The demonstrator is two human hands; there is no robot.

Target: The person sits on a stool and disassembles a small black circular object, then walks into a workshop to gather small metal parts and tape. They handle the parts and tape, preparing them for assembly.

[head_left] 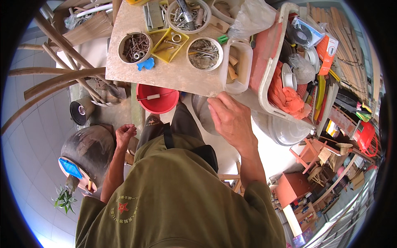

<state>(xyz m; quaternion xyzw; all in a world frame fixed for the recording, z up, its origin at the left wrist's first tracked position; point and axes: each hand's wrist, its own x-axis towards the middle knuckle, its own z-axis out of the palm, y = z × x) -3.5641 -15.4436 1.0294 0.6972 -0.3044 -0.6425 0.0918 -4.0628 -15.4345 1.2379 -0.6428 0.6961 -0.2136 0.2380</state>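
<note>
My right hand point(229, 118) is at the near edge of the worktable point(165, 78), its fingers curled in. Whatever may be inside them is hidden. A clear plastic bin point(240, 78) with wooden pieces stands just beyond it. Beside that is a white round tub point(205, 53) of nails and screws. My left hand point(125, 134) hangs low on the left with bent fingers, and no object shows in it. Closest to it are a dark rounded jar point(89, 144) and a red bucket point(159, 99) with a small handle grip, partly under the table.
Farther back are a tub of rusty screws point(134, 47), a yellow tray point(169, 45) and a larger tub of hardware point(188, 16). A crate point(264, 74) of tools and packages borders the table's right side. Long wooden poles point(62, 78) jut in from the left.
</note>
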